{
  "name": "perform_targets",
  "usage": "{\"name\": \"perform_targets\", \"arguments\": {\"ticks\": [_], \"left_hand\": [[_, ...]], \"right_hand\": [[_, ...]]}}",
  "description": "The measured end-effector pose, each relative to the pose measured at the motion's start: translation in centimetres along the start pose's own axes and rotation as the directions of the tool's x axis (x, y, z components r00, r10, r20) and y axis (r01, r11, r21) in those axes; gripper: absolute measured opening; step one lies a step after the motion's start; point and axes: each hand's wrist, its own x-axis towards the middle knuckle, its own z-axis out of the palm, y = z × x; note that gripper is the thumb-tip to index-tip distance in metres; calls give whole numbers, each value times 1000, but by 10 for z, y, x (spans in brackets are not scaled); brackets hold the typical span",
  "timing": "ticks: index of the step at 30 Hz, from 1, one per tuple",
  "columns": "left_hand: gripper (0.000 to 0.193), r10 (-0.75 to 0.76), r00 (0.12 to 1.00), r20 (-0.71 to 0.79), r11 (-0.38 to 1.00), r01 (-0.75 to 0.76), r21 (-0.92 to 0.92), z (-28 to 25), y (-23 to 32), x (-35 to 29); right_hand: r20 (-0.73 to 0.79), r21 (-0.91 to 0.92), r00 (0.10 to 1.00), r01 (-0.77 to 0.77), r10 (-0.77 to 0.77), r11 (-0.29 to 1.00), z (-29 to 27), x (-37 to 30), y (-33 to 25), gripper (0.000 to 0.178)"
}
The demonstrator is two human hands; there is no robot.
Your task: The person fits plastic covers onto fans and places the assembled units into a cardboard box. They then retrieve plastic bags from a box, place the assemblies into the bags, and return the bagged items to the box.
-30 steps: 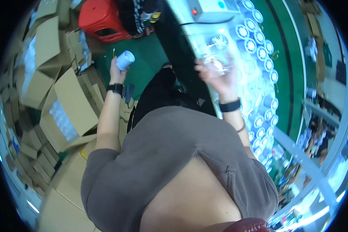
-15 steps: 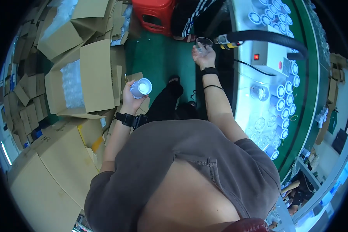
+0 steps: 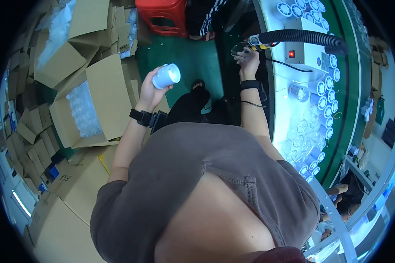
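My left hand [image 3: 150,91] is wrapped round a pale blue-white cylindrical housing [image 3: 166,76], tilted with its bright white round end up and to the right. On the other side, my right hand [image 3: 249,63] has its fingers closed on a clear plastic cup [image 3: 237,49]. The cup's rim is right by the nozzle [image 3: 255,41] of a black corrugated hose [image 3: 311,37]; whether they touch I cannot tell. Part of the cup is hidden by my fingers and the nozzle.
On the white worktable [image 3: 281,115] stand a grey box machine [image 3: 297,59] with a lit red switch, rows of similar housings [image 3: 321,103] and clear cups [image 3: 302,127]. Open cartons [image 3: 112,96] crowd the left side. Ahead are a red stool [image 3: 162,17] and another person's leg [image 3: 204,19].
My right hand has carried the clear cup rightward, up to the hose nozzle. My left hand has raised the housing and turned its bright end away from me.
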Motion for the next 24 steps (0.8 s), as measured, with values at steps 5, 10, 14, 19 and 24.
{"name": "perform_targets", "arguments": {"ticks": [5,10,14,19,24], "left_hand": [[25,60,985,163,968,-97,232,31,-12,3],[26,137,949,285,838,-265,477,80,-29,-7],[28,166,916,366,786,-347,512,99,-42,-17],[28,185,869,458,703,-443,557,118,-55,-31],[29,230,812,537,602,-552,577,126,-62,-39]], "right_hand": [[68,-560,902,387,-426,732,-17,-47,-21,37],[394,40,903,-202,170,979,-24,-131,-95,37],[498,-128,861,-50,108,991,-34,-157,-115,42],[591,-397,802,192,90,898,-45,-168,-131,46],[637,-468,769,320,63,824,-47,-169,-129,50]]}}
